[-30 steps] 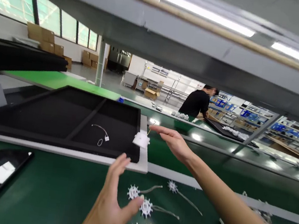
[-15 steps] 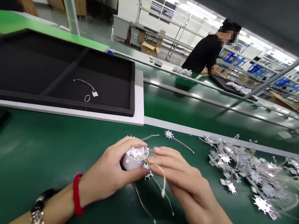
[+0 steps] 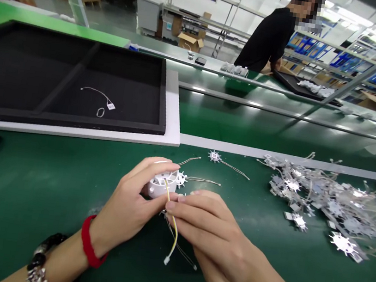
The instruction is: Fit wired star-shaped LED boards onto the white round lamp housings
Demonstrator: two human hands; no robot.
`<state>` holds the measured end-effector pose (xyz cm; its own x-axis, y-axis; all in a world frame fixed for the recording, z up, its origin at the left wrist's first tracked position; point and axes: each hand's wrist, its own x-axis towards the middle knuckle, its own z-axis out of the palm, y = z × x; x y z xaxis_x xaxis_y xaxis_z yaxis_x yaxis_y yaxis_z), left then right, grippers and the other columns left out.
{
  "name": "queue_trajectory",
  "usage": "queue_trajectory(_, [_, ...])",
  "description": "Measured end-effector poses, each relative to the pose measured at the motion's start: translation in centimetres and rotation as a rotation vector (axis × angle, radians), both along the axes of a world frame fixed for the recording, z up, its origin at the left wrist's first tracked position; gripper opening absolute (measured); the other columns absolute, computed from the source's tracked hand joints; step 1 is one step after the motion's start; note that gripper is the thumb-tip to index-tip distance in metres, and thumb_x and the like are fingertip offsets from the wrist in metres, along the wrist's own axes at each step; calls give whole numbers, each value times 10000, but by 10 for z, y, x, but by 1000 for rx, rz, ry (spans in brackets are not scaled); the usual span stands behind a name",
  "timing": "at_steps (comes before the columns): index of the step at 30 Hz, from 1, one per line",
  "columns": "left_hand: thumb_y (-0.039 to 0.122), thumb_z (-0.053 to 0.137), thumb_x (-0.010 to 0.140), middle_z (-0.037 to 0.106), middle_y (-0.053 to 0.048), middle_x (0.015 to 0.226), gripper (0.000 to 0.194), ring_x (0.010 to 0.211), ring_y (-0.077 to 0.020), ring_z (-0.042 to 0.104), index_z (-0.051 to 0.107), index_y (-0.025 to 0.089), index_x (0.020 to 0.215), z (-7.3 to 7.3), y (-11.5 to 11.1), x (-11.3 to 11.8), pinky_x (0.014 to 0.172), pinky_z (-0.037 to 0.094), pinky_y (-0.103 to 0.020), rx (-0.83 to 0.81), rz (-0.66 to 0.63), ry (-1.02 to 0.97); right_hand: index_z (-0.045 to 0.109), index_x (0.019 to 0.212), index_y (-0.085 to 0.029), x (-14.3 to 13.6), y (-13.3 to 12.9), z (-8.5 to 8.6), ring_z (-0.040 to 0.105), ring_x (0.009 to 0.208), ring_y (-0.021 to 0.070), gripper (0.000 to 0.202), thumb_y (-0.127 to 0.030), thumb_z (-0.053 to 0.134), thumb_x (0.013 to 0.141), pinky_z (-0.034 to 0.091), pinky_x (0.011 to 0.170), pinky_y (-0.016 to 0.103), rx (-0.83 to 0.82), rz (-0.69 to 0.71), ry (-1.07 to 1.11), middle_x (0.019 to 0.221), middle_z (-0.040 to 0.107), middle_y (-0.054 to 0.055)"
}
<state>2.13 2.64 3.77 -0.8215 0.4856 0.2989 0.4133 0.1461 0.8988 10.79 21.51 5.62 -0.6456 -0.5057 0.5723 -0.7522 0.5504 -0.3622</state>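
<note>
left hand (image 3: 126, 207) clamped on round white plastic housing (image 3: 159, 184); right hand (image 3: 209, 235) fingers pinched on its thin yellow wire (image 3: 172, 232) above green table (image 3: 43, 195).

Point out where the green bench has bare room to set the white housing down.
Bare green mat lies left of the left hand, below the black tray. Another strip lies between the right hand and the pile of star-shaped parts. That pile crowds the right side.

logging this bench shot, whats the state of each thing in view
left hand: gripping white round housing
right hand: pinching yellow wire, loose connector end hanging
black tray: holds one small wired part
star-shaped boards: heaped, tangled on green table
</note>
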Motion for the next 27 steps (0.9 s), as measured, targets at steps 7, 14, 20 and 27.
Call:
queue_trajectory(7, [358, 730, 793, 655, -4, 838, 371, 673, -149, 609, 623, 231, 1125, 5, -7, -8, 578, 513, -239, 21, -166, -491, 601, 1260, -88, -2, 3, -2, 586, 1253, 187, 394, -62, 456, 895, 474, 1062, 359, 41, 5, 76, 1219, 734, 116])
queue_trajectory(14, [433, 715, 830, 689, -14, 934, 416, 792, -139, 642, 624, 249, 1192, 5, -12, -7, 701, 532, -207, 198, -311, -807, 669, 1156, -89, -2, 0, -2, 602, 1223, 172, 329, -94, 451, 909, 463, 1072, 326, 81, 26, 121, 1201, 744, 87])
queue_trajectory(20, [387, 848, 747, 715, -28, 1099, 430, 845, -121, 673, 679, 236, 1113, 2, -6, -11, 739, 564, -178, 205, -218, -757, 675, 1114, -111, -9, 10, -3, 643, 1176, 175, 345, -45, 455, 857, 513, 1009, 338, -6, 69, 47, 1149, 761, 75])
queue_trajectory(27, [388, 834, 759, 720, -51, 1154, 380, 772, -135, 692, 649, 224, 1048, 1, -5, -10, 667, 601, -223, 102, -102, -517, 623, 1286, -156, -53, 77, -43, 589, 1259, 342, 405, -257, 582, 896, 458, 1044, 567, 27, -756, -225, 1326, 655, 165])
